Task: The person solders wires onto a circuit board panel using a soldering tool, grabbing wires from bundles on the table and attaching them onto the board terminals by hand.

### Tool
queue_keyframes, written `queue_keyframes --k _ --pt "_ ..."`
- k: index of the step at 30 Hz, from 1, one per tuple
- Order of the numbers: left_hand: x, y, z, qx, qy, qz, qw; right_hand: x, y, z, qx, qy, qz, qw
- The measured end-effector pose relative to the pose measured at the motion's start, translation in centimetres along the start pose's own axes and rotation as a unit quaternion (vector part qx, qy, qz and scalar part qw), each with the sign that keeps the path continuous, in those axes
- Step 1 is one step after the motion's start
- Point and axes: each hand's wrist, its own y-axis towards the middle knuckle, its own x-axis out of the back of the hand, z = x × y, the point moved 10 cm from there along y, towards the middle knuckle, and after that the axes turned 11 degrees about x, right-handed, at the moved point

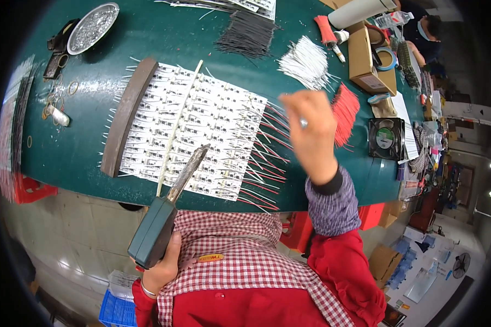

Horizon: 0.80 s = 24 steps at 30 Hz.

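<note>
The green tabletop (169, 41) spreads out in front of me. On it, near the edge closest to me, lies a panel of small white circuit boards (215, 128), with dark parts in rows. A grey-brown bar (128, 120) rests along its left end, with short white wire ends poking out beyond it. My soldering tool (154, 231), with a dark green body, slants up from the lower left, its metal tip over the lower middle of the panel; whether the tip touches the boards I cannot tell.

The fingers of my left hand (162, 267) are closed around the tool's body. My right hand (313, 139) is raised beyond the panel's right edge, its fingers curled in; I cannot tell if they pinch anything. Just beside that hand lies a bundle of red wires (345, 114), with white wires (304, 62) farther back and black wires (246, 34) behind the panel. A thin pale stick (180, 125) crosses the boards lengthwise to my body. Smallest are the red and pale leads (264, 188) fanning from the panel's right edge.
</note>
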Motion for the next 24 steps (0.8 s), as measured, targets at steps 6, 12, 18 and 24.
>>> queue_keyframes --k 6,12,18,24 --pt "-0.3 0.7 1.3 0.093 -0.109 0.005 0.990 -1.7 1.5 -7.8 0.030 -0.109 -0.001 0.994" --pt "-0.2 0.9 0.9 0.085 -0.070 0.009 0.994 -3.1 2.2 -8.7 0.038 -0.093 0.010 0.995" --pt "-0.6 0.7 -2.0 -0.081 0.114 0.012 0.990 -2.4 2.2 -7.6 0.036 -0.114 0.009 0.993" --pt "-0.4 0.7 -0.9 -0.013 0.026 0.032 0.999 -0.9 2.3 -4.3 0.077 -0.145 0.040 0.986"
